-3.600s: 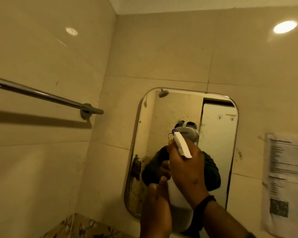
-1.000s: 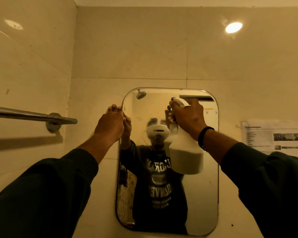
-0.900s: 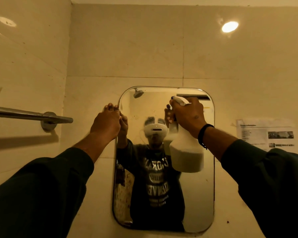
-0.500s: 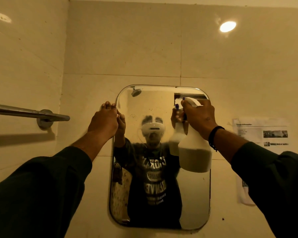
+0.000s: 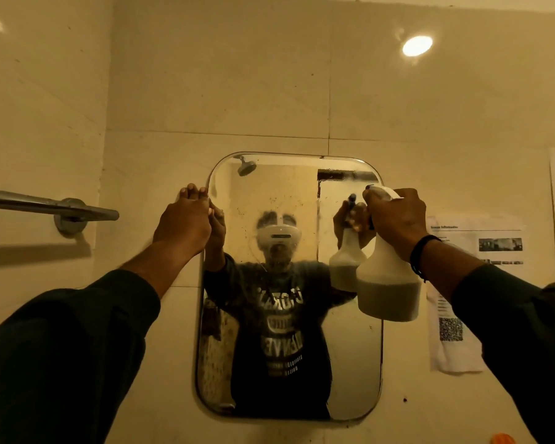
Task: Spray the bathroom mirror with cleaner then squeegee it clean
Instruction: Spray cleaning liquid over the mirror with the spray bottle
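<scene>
A rounded rectangular mirror hangs on the tiled wall ahead, speckled with droplets in its upper part. My right hand grips the trigger head of a white spray bottle, about half full of cloudy liquid, held up at the mirror's upper right edge with the nozzle toward the glass. My left hand is pressed against the mirror's upper left edge, fingers curled on the rim. No squeegee is in view.
A chrome towel rail juts from the left wall at hand height. Printed paper sheets are stuck on the wall right of the mirror. An orange object peeks in at the bottom right.
The bottle and my right hand have shifted right, from the mirror's upper middle to its upper right edge. My left hand stays on the upper left rim. More droplets show near the top.
</scene>
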Action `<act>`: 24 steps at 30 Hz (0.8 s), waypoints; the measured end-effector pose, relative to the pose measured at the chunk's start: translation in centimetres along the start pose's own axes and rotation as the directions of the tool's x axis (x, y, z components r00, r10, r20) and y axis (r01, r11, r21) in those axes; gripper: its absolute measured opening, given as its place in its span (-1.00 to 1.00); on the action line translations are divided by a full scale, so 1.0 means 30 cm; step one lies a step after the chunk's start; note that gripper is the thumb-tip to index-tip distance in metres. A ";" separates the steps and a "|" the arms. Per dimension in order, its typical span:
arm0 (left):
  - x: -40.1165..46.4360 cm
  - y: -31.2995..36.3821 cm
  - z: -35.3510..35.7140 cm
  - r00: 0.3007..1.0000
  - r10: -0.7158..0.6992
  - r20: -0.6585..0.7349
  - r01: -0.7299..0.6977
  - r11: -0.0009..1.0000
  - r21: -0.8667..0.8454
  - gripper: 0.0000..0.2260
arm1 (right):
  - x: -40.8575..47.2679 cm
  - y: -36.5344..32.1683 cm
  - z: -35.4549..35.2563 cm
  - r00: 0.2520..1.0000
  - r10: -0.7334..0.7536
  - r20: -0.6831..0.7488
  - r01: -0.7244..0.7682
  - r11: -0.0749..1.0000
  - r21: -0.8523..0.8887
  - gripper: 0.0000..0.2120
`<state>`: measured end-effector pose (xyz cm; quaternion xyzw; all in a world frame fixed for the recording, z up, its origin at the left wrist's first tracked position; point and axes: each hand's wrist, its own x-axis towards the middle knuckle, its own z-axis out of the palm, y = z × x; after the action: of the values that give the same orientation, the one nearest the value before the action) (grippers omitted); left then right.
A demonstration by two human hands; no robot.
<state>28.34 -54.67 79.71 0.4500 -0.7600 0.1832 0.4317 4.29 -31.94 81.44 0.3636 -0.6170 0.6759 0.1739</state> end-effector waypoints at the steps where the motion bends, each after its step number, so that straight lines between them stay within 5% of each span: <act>1: -0.001 -0.002 0.001 1.000 0.002 -0.001 -0.002 1.000 0.002 -0.57 | 0.002 0.004 -0.002 1.000 0.003 -0.004 -0.003 1.000 -0.015 -0.63; 12: 0.006 -0.011 0.012 1.000 0.001 0.014 -0.001 1.000 -0.009 -0.58 | -0.012 0.055 0.004 1.000 0.006 -0.022 -0.007 0.999 -0.032 -0.77; 24: -0.004 -0.007 0.000 1.000 0.017 0.004 -0.017 1.000 -0.020 -0.57 | -0.043 0.077 0.023 1.000 0.009 0.010 -0.008 0.998 -0.067 -0.59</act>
<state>28.55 -54.71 79.57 0.4397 -0.7664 0.1784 0.4330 3.77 -32.75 78.87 0.3584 -0.6416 0.6538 0.1801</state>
